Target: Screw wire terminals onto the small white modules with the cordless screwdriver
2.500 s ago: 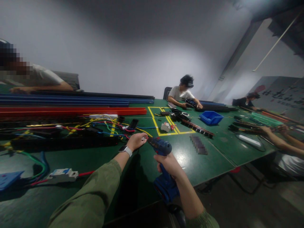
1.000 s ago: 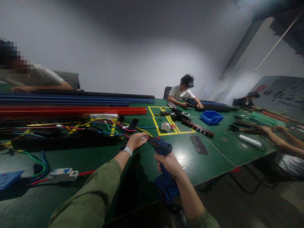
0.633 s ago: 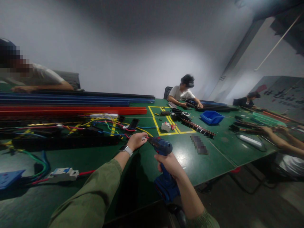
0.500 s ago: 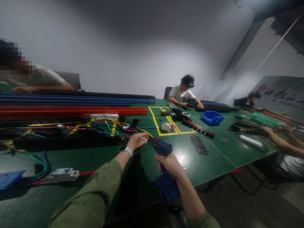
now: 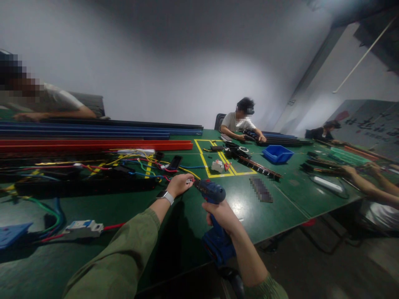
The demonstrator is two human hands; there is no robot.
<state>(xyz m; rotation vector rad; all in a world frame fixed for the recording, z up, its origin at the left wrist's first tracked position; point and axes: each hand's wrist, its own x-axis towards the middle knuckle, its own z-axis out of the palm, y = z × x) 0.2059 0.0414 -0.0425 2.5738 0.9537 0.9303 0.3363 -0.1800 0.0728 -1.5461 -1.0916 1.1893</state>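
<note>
My right hand [image 5: 223, 214] is wrapped round the handle of a blue cordless drill [image 5: 213, 191], its nose pointing left. The drill's tip reaches my left hand [image 5: 180, 185], whose fingers pinch a small white part [image 5: 189, 181]. Red shows between this part and the drill tip; its exact kind is too small to make out. Just behind my left hand, red, blue and yellow wires [image 5: 163, 167] run to a black socket housing [image 5: 175, 163]. A long black strip [image 5: 87, 187] lies to the left of the hand.
The green table [image 5: 293, 191] holds a white circuit breaker [image 5: 217, 165], a blue bin [image 5: 277, 154], a blurred-out phone-like slab [image 5: 261, 189] and a long copper-lined strip [image 5: 262, 167]. Red rails [image 5: 149, 145] and blue rails [image 5: 124, 133] lie back left. Several co-workers sit around.
My hands, the drill and the small white part hold nearly the same position. The view has shifted very slightly.
</note>
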